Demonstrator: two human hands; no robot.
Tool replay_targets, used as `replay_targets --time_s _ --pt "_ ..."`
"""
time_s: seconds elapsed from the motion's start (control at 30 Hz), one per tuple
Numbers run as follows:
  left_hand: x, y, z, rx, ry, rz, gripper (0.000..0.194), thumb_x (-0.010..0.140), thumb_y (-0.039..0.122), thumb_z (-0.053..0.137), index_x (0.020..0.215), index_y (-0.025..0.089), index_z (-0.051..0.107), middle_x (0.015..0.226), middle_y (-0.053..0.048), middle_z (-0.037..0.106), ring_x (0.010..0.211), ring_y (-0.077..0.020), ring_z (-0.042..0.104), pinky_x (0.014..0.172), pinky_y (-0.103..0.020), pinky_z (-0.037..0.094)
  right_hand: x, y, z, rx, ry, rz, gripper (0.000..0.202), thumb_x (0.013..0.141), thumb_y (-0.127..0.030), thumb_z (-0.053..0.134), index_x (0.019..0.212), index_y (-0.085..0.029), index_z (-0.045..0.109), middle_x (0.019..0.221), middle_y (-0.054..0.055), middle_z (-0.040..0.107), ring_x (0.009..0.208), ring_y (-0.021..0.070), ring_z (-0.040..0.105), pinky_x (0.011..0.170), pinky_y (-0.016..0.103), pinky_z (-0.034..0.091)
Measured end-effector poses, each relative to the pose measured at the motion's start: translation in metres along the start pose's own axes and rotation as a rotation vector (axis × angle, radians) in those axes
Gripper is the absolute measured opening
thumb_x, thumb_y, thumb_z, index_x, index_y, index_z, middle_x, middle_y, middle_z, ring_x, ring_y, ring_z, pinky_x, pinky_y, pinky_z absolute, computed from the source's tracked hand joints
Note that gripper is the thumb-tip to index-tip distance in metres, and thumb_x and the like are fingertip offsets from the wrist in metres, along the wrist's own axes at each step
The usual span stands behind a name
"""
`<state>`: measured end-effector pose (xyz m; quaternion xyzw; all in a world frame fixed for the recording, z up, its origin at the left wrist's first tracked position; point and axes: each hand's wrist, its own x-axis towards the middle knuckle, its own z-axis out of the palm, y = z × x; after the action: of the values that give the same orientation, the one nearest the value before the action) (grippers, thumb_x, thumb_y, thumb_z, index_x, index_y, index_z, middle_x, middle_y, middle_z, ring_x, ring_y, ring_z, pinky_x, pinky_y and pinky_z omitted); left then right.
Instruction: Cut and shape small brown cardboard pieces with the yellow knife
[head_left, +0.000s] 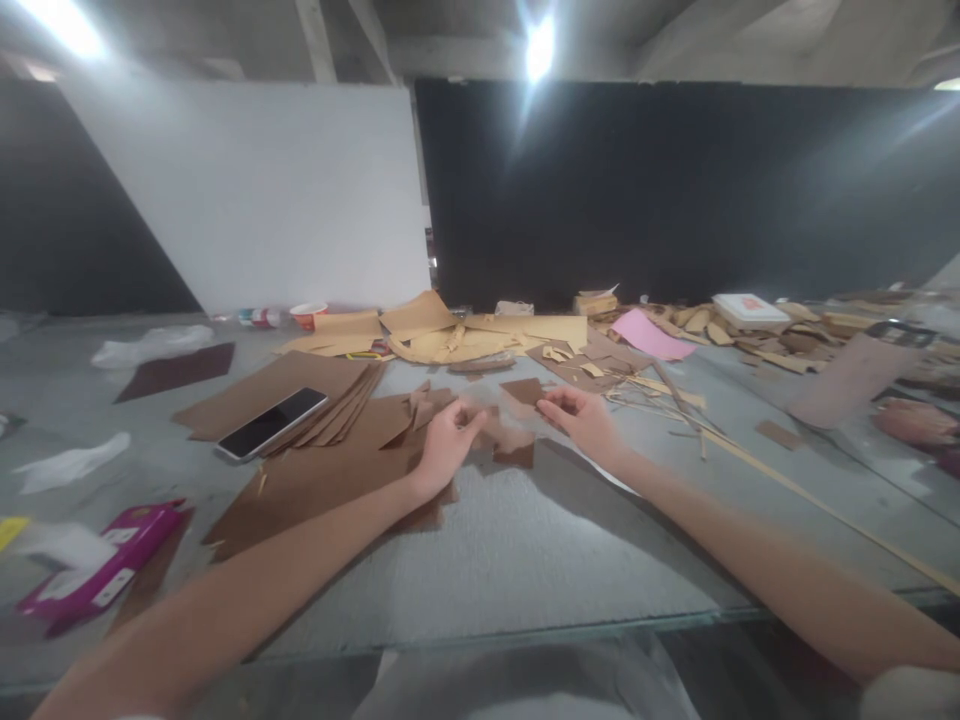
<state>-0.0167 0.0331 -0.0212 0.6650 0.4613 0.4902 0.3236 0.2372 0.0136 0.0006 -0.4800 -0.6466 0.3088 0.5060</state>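
Note:
Over the middle of the table, my right hand pinches the edge of a small brown square piece, paper-like or leather-like. My left hand is closed in a pinch just to its left; blur hides what lies between its fingertips. Small brown pieces lie between and below the two hands. Beneath my left wrist spread larger brown sheets, with cut scraps on top. A fanned stack of brown sheets is further left, and a phone rests on it.
A purple packet is at the left front. Yellowish sheets, a red-and-white bowl and a pink sheet lie at the back. Long thin strips cross the right side. Another person's hand shows at far right.

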Motion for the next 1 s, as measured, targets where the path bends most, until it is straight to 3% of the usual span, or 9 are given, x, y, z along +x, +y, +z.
replay_targets --time_s 0.1,0.17,0.23,0.33,0.43,0.53,0.63,0.83,1.0 --pt "-0.002 0.008 -0.001 0.104 0.030 0.117 0.038 0.094 0.056 0.069 0.107 0.020 0.073 0.110 -0.010 0.073 0.105 -0.0273 0.066 0.094 -0.038 0.049 -0.001 -0.001 -0.002 0.001 -0.032 0.015 0.049 0.085 -0.067 0.073 0.087 -0.019 0.069 0.070 0.001 0.066 0.063 0.0152 0.052 0.062 0.029 0.040" --pt "-0.006 0.019 -0.003 0.133 0.086 0.212 0.038 0.106 0.053 0.051 0.112 0.022 0.073 0.114 -0.010 0.072 0.115 -0.0271 0.062 0.105 -0.040 0.044 -0.002 0.000 -0.001 -0.025 -0.108 0.014 0.043 0.087 -0.063 0.073 0.089 -0.019 0.072 0.070 0.001 0.067 0.063 0.0154 0.053 0.062 0.029 0.039" --pt "-0.011 0.031 -0.004 0.114 0.032 0.282 0.041 0.110 0.049 0.040 0.112 0.022 0.072 0.114 -0.010 0.072 0.117 -0.0260 0.061 0.107 -0.039 0.043 -0.004 0.000 0.001 -0.038 -0.201 -0.003 0.038 0.089 -0.058 0.073 0.089 -0.020 0.075 0.073 0.002 0.070 0.065 0.0163 0.057 0.063 0.030 0.042" --pt "-0.019 0.042 -0.005 0.151 -0.073 0.329 0.033 0.105 0.049 0.055 0.109 0.022 0.072 0.111 -0.008 0.072 0.110 -0.0260 0.062 0.100 -0.036 0.044 -0.007 -0.002 0.005 -0.040 -0.309 -0.046 0.034 0.091 -0.053 0.071 0.086 -0.020 0.076 0.079 0.004 0.074 0.070 0.0183 0.063 0.067 0.030 0.047" --pt "-0.023 0.042 -0.002 0.141 -0.187 0.239 0.037 0.103 0.054 0.058 0.093 0.021 0.072 0.086 -0.003 0.069 0.080 -0.0213 0.060 0.077 -0.031 0.043 -0.010 -0.005 0.008 -0.049 -0.328 -0.062 0.032 0.092 -0.051 0.070 0.086 -0.020 0.077 0.081 0.004 0.075 0.072 0.0187 0.064 0.067 0.030 0.048" --pt "-0.023 0.036 0.000 0.130 -0.107 0.147 0.046 0.103 0.058 0.056 0.076 0.020 0.062 0.064 0.002 0.053 0.064 -0.0170 0.048 0.064 -0.029 0.033 -0.013 -0.006 0.013 -0.006 -0.286 0.000 0.033 0.091 -0.053 0.071 0.092 -0.020 0.076 0.083 0.004 0.075 0.071 0.0180 0.064 0.066 0.030 0.047" --pt "-0.021 0.033 0.001 0.101 -0.030 0.101 0.047 0.101 0.060 0.057 0.077 0.020 0.056 0.062 0.004 0.048 0.061 -0.0153 0.044 0.061 -0.028 0.031 -0.018 -0.009 0.018 0.071 -0.316 0.097 0.038 0.089 -0.057 0.073 0.086 -0.020 0.073 0.075 0.002 0.072 0.064 0.0161 0.060 0.063 0.029 0.045" --pt "-0.021 0.034 0.002 -0.075 -0.070 0.023 0.046 0.098 0.064 0.060 0.083 0.020 0.059 0.068 0.003 0.054 0.064 -0.0154 0.049 0.060 -0.027 0.034 -0.022 -0.017 0.021 0.298 -0.340 0.146 0.040 0.087 -0.058 0.077 0.080 -0.019 0.070 0.072 0.001 0.067 0.064 0.0135 0.057 0.068 0.028 0.047" --pt "-0.017 0.030 0.006 -0.284 -0.115 -0.084 0.047 0.093 0.064 0.066 0.086 0.018 0.064 0.076 -0.001 0.063 0.070 -0.0164 0.057 0.064 -0.026 0.044 -0.020 -0.015 0.019 0.297 -0.311 0.147 0.039 0.085 -0.056 0.080 0.079 -0.018 0.071 0.073 0.001 0.068 0.066 0.0137 0.058 0.069 0.029 0.048"
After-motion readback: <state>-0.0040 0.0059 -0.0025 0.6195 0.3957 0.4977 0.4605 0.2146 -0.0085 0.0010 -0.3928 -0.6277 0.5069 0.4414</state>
